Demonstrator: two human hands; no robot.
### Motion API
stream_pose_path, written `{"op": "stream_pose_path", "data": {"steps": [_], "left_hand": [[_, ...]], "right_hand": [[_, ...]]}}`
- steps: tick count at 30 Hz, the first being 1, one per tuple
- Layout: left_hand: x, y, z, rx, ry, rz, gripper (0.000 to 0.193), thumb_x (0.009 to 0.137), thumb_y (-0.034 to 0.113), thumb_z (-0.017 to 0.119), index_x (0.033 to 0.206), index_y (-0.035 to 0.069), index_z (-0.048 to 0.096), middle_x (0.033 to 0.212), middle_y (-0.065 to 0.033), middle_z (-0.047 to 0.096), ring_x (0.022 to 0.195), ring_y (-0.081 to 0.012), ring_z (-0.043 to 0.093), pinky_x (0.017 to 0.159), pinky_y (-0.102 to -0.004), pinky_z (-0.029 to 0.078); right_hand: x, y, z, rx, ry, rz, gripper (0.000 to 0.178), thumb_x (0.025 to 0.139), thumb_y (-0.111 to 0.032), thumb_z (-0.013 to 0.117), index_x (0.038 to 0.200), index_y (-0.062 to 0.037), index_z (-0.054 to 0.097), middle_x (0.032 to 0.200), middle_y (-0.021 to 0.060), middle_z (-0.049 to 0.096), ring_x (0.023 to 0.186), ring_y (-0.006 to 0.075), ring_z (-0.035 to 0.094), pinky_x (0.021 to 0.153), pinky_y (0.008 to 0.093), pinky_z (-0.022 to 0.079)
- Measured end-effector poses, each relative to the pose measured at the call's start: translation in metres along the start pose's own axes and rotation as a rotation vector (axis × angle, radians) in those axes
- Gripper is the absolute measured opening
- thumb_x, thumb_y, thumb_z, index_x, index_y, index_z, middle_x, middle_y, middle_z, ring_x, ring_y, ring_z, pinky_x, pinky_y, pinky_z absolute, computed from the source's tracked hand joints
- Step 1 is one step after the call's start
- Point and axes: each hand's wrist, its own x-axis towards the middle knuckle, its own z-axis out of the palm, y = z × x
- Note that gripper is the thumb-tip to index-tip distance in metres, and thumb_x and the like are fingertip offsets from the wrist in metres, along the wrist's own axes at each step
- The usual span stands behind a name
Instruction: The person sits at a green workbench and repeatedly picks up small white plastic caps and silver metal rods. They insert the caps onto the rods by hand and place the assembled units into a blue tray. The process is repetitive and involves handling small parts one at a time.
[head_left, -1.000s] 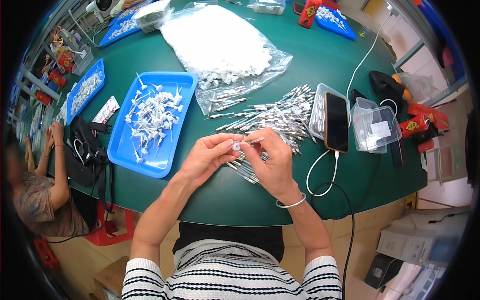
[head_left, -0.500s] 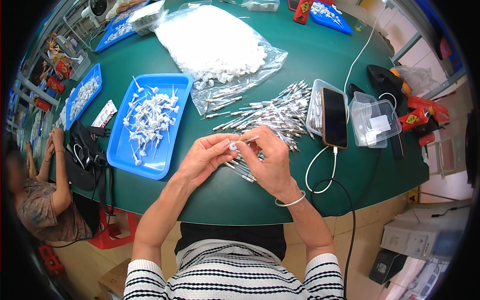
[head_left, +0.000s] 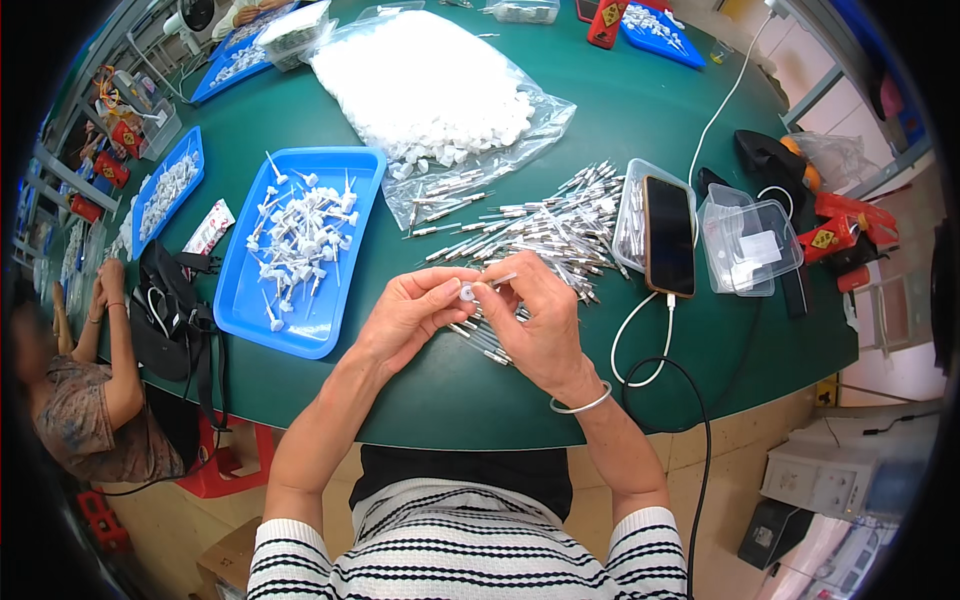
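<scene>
In front of me over the table, both hands meet at a small white plastic piece (head_left: 467,293). My left hand (head_left: 408,318) pinches it between thumb and fingertips. The thumb of my right hand (head_left: 540,325) rests against the same piece, and a thin, light-coloured rod (head_left: 505,279) sticks out between that hand's fingers. Whether rod and plastic piece are joined is hidden by the fingers. Just beyond my hands spreads a pile of thin metal rods (head_left: 565,230). Left of them, a blue tray (head_left: 312,338) holds several white pieces with rods in them.
A clear bag of white plastic pieces (head_left: 425,85) lies beyond the pile. To the right are a phone (head_left: 669,240) on a clear box, a cable (head_left: 625,335) and an empty clear container (head_left: 750,250). A black bag (head_left: 165,320) lies left, near a seated co-worker (head_left: 95,410).
My hands and the white piece stay almost in place. At the far left, the co-worker's hands have shifted slightly.
</scene>
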Motion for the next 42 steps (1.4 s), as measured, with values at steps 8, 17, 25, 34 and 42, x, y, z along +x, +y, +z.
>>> {"op": "stream_pose_path", "data": {"steps": [8, 17, 25, 34, 42], "left_hand": [[-0.0007, -0.0008, 0.0043, 0.092, 0.042, 0.047, 0.023, 0.092, 0.012, 0.062, 0.111, 0.000, 0.065, 0.102, -0.0083, 0.068, 0.083, -0.0110, 0.066, 0.076, -0.0234, 0.056], [-0.0016, 0.0002, 0.0044, 0.145, 0.076, 0.065, 0.024, 0.090, 0.013, 0.065, 0.110, 0.000, 0.066, 0.102, -0.0081, 0.068, 0.082, -0.0108, 0.066, 0.077, -0.0237, 0.056], [-0.0012, 0.0011, 0.0056, 0.155, 0.068, 0.065, 0.023, 0.090, 0.013, 0.065, 0.109, 0.000, 0.067, 0.100, -0.0082, 0.068, 0.082, -0.0109, 0.066, 0.077, -0.0236, 0.056], [-0.0007, 0.0003, 0.0059, 0.155, 0.086, 0.048, 0.025, 0.090, 0.012, 0.064, 0.111, -0.002, 0.065, 0.091, -0.0073, 0.068, 0.080, -0.0108, 0.066, 0.076, -0.0226, 0.057], [0.0002, -0.0002, 0.0055, 0.133, 0.074, 0.032, 0.024, 0.090, 0.011, 0.064, 0.111, -0.002, 0.065, 0.092, -0.0071, 0.068, 0.081, -0.0101, 0.066, 0.077, -0.0222, 0.057]], "right_hand": [[-0.0025, 0.0060, 0.0022, -0.043, -0.004, -0.013, 0.010, 0.080, -0.002, 0.069, 0.087, 0.0005, 0.063, 0.080, 0.0094, 0.059, 0.061, 0.0203, 0.061, 0.051, 0.0298, 0.049], [-0.0016, 0.0036, -0.0011, -0.046, -0.037, 0.028, 0.010, 0.080, -0.002, 0.069, 0.087, -0.0003, 0.062, 0.081, 0.0093, 0.059, 0.064, 0.0213, 0.062, 0.053, 0.0316, 0.048], [-0.0013, 0.0096, -0.0018, -0.060, -0.031, -0.015, 0.009, 0.080, -0.004, 0.068, 0.086, -0.0007, 0.062, 0.077, 0.0115, 0.063, 0.067, 0.0280, 0.062, 0.060, 0.0359, 0.049], [-0.0001, 0.0067, -0.0044, -0.084, -0.054, 0.001, 0.007, 0.081, -0.006, 0.067, 0.084, -0.0010, 0.062, 0.074, 0.0112, 0.063, 0.066, 0.0276, 0.062, 0.058, 0.0358, 0.048], [0.0004, 0.0059, -0.0054, -0.089, -0.060, 0.017, 0.007, 0.082, -0.006, 0.067, 0.084, -0.0011, 0.063, 0.074, 0.0112, 0.064, 0.066, 0.0274, 0.062, 0.058, 0.0358, 0.048]]}}
